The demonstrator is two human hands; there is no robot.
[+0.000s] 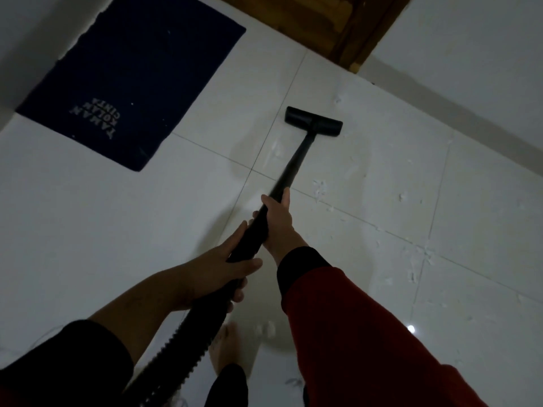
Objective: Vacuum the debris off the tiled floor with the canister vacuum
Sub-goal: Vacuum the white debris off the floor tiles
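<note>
- Wand (293,163): black, runs from the hands up and away to the floor head (313,120), which sits flat on the white tiled floor (88,230) just right of a grout line.
- Right hand (277,220): grip wrapped round the wand, higher up the tube; thumb lies along it. Red sleeve (352,333) with black cuff.
- Left hand (219,273): grip curled round the thicker handle end, just behind the right hand. Dark sleeve (58,362).
- Hose (182,359): ribbed, black, leaves the handle and runs down to the lower left edge of view. Canister itself not in view.
- Debris (318,189): small white scraps scattered on tiles right of the wand; more near the tile joint at (426,254); a few beside the floor head.
- Bare foot (226,348) on the floor under the hose.
- Navy mat (132,77) with pale lettering, upper left, well apart from the floor head.
- Wooden door (323,22) at top; white wall (470,54) on the right.
</note>
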